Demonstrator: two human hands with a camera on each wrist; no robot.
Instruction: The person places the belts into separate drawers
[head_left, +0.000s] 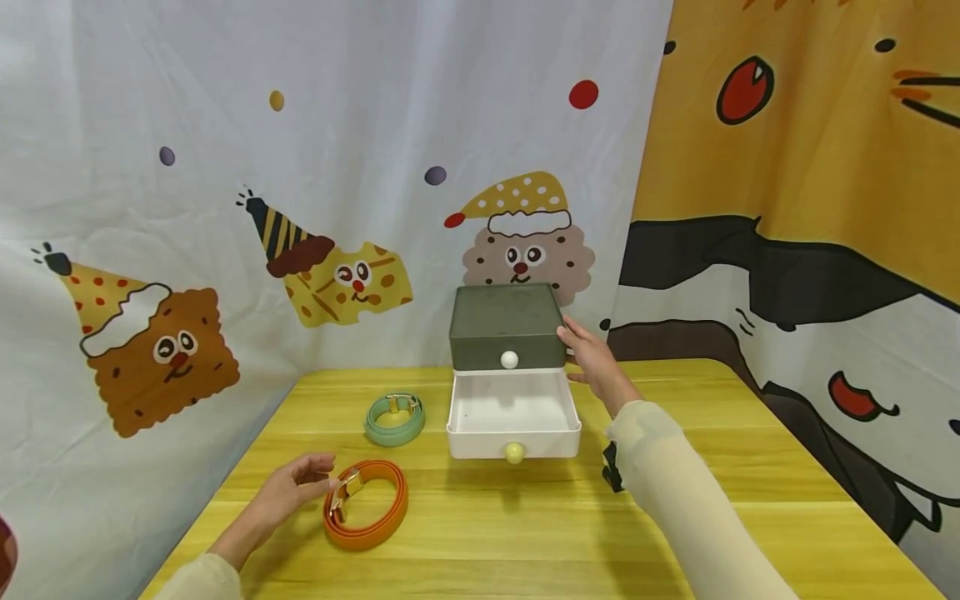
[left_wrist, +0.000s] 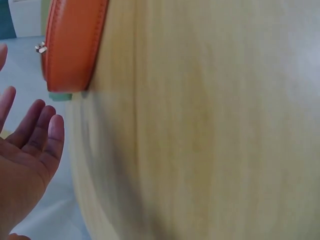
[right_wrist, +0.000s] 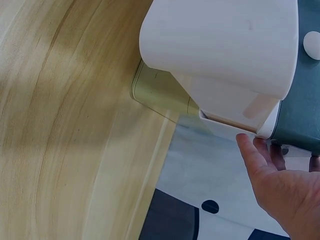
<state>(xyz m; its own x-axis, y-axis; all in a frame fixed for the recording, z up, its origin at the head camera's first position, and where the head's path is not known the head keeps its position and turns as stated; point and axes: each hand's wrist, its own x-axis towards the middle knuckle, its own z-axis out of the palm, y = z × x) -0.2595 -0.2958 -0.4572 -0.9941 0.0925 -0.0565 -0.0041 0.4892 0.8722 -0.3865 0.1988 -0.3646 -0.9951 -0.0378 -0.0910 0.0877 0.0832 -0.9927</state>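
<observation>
A small drawer box stands toward the back of the table, with a dark green upper drawer [head_left: 510, 312] bearing a white knob [head_left: 509, 360]. Its white lower drawer [head_left: 513, 444] is pulled out, nothing inside it, a yellow-green knob [head_left: 513, 452] on its front. My right hand [head_left: 596, 360] rests its fingers along the box's right side. At the front left lies a coiled orange belt [head_left: 386, 525] with a gold buckle. My left hand [head_left: 288, 492] is just left of it, fingers loosely bent and holding nothing; the left wrist view shows a gap between fingertips and belt.
A coiled mint-green belt [head_left: 395, 435] lies behind the orange one, left of the drawer box. The yellow wood-grain table [head_left: 480, 533] ends at a printed cartoon curtain [head_left: 360, 150] at the back and sides. A small black object [head_left: 612, 467] shows beside the right sleeve.
</observation>
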